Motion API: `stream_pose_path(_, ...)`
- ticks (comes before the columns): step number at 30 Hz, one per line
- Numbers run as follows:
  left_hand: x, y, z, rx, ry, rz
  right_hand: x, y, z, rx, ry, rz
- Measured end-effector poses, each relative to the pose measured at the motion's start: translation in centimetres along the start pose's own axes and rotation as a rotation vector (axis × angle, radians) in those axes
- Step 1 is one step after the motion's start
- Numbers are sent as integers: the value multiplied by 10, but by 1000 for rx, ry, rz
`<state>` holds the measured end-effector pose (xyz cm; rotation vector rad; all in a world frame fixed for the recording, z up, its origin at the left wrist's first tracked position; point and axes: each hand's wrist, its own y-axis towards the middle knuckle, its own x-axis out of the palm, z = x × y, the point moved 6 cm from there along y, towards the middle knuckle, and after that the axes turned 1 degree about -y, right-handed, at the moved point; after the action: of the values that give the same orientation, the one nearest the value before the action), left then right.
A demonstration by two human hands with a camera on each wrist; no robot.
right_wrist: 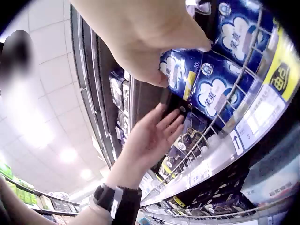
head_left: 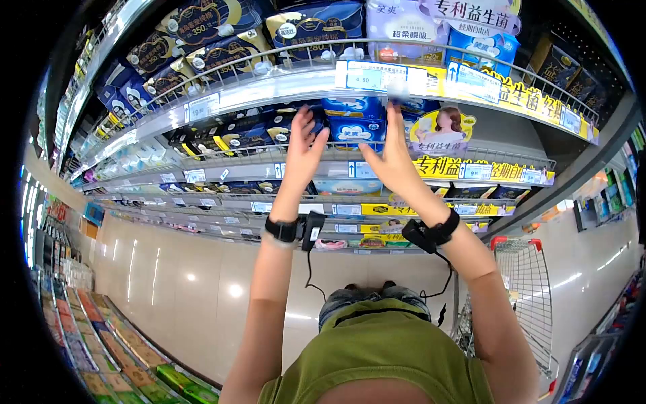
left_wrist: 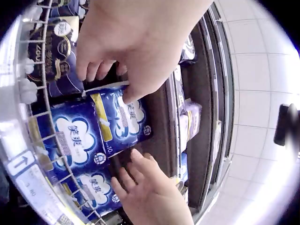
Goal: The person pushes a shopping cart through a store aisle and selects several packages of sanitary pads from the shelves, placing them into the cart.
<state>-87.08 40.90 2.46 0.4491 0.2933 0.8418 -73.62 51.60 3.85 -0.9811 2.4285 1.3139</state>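
Observation:
A small blue pack of sanitary pads [left_wrist: 132,123] with a white cloud print and a yellow strip lies on top of similar blue packs [left_wrist: 75,136] behind a wire rail. My left hand [head_left: 305,148] is at the pack's left side in the head view, fingers apart. Its thumb overlaps the pack's end in the left wrist view. My right hand [head_left: 390,151] is on the other side, fingers extended upward and thumb pointing inward by the front of the blue packs. In the right wrist view, its thumb and a fingertip are right at the top pack [right_wrist: 177,70].
The wire rail [head_left: 256,155] and price-tag strip run along the shelf front. Above the hands juts an upper shelf edge [head_left: 269,84]. Dark packs [head_left: 249,131] stand to the left, a cardboard promotion sign [head_left: 441,131] to the right. A shopping cart [head_left: 525,283] stands at right behind.

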Motion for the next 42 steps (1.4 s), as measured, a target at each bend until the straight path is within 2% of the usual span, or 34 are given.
stream_pose_path(2,14,18,-3,6,-3,40,2,9,5,-9,-25,124)
stream_pose_path(3,27,31,-8,72,-46,-38,5,13,8,-16,-31,134)
stream_pose_path(5,29,33,-9,54,123,-35,20,15,31,121,187,98)
stream_pose_path(6,32,36,-1,67,122,-44,22,18,31,98,160,111)
stream_pose_path(8,33,35,-3,-109,-133,9,25,17,40,104,168,86)
stream_pose_path(12,33,39,-12,-122,-22,18,23,16,37,115,192,94)
stream_pose_path(14,36,32,-3,-47,-68,22,20,15,37,124,227,110)
stream_pose_path(16,37,24,-2,-61,-108,80,19,13,33,133,214,27)
stream_pose_path(17,38,23,-1,-74,-143,84,19,11,31,130,211,32)
stream_pose_path(19,39,18,0,-81,-189,116,14,7,16,-15,85,120)
stream_pose_path(21,40,13,1,-59,-250,140,13,1,14,-14,78,149)
stream_pose_path(23,41,4,4,8,-297,163,20,-6,27,55,246,106)
stream_pose_path(28,43,-22,-9,154,-274,225,20,-23,20,-105,312,205)
stream_pose_path(31,47,-35,-14,236,-263,210,22,-27,21,-113,409,239)
stream_pose_path(37,46,-40,-30,240,-236,224,26,-33,23,-139,308,267)
stream_pose_path(40,49,-45,-29,279,-272,197,26,-37,25,-117,286,262)
stream_pose_path(42,46,-49,-29,357,-280,251,30,-38,30,-122,324,279)
